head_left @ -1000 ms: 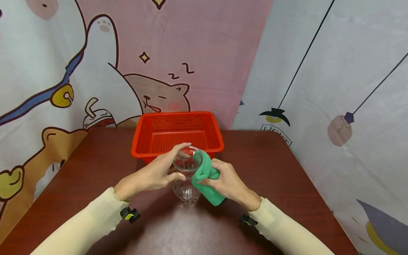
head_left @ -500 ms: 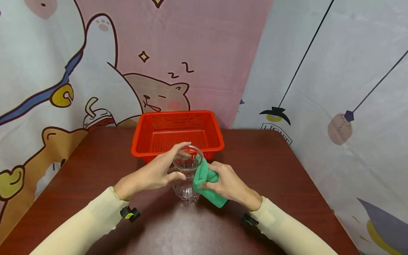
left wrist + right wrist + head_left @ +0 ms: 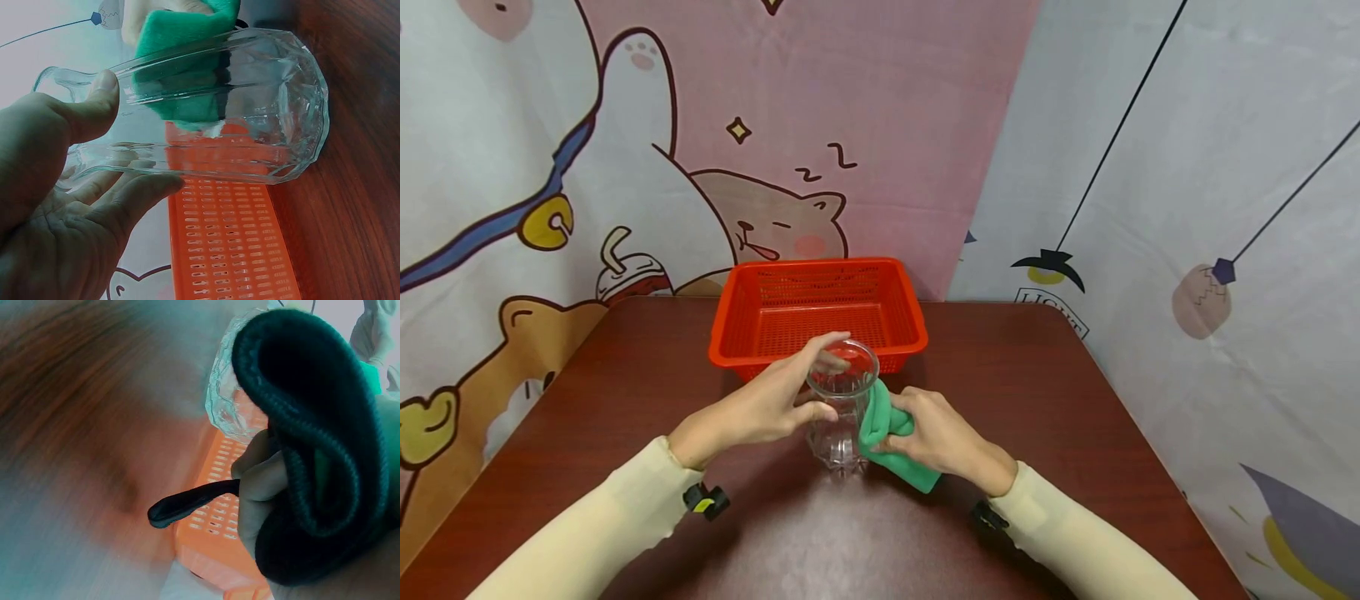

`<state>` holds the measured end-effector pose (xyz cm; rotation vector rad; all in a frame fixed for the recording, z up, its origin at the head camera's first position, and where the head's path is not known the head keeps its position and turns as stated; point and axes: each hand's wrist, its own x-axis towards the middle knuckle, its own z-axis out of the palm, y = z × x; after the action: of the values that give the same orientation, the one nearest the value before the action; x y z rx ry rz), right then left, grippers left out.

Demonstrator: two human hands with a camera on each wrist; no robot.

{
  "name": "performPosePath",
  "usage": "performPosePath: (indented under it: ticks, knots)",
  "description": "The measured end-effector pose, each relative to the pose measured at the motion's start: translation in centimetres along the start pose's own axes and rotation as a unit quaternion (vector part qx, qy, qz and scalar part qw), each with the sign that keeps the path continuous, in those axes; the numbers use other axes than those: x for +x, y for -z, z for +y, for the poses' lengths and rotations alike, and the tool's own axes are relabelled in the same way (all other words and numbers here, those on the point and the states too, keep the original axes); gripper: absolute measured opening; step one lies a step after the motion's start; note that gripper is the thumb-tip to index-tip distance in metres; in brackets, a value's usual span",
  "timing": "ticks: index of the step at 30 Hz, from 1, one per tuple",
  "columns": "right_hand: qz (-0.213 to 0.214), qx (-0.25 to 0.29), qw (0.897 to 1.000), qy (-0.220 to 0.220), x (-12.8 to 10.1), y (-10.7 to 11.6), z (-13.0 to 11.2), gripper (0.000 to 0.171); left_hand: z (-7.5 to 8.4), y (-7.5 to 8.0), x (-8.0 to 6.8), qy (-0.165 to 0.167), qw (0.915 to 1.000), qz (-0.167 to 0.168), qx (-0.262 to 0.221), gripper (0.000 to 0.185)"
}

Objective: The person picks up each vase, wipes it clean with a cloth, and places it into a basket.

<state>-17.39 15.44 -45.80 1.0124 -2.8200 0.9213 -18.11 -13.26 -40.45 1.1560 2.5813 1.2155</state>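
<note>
A clear glass vase (image 3: 838, 437) with a flared rim and faceted base stands upright in front of the basket in the head view. My left hand (image 3: 767, 400) grips its neck from the left, thumb on the near side and fingers around the far side. My right hand (image 3: 936, 433) holds a bunched green cloth (image 3: 880, 421) against the vase's right side. Through the glass in the left wrist view, the cloth (image 3: 181, 81) shows behind the wall. Dark folds of the cloth (image 3: 325, 425) and a black loop (image 3: 194, 503) fill much of the right wrist view.
A red plastic basket (image 3: 917, 337) with perforated walls stands behind the vase at the back of the dark wood-grain table (image 3: 1015, 383). A cartoon-printed curtain (image 3: 917, 125) hangs right behind the table and along its sides.
My right hand has slid the cloth slightly down and to the right along the vase, and its upper end has come away from the rim. My left hand keeps its grip in place.
</note>
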Motion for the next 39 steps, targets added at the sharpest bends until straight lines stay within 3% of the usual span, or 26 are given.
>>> performPosePath:
  ticks: [18,25,39]
  knots:
    - [-0.036,-0.082,0.995,-0.045,-0.6,-0.6,0.4,0.028,-0.1,0.0,0.1,-0.003,0.9999,-0.002,-0.013,0.106]
    - [-0.061,-0.119,0.989,-0.063,-0.8,-1.2,0.4,0.058,-0.2,-0.1,0.0,-0.003,1.0000,-0.001,-0.006,0.107]
    - [-0.066,-0.104,0.991,-0.056,-0.6,-1.4,0.5,0.039,-0.2,0.0,0.0,0.002,1.0000,-0.001,-0.010,0.108]
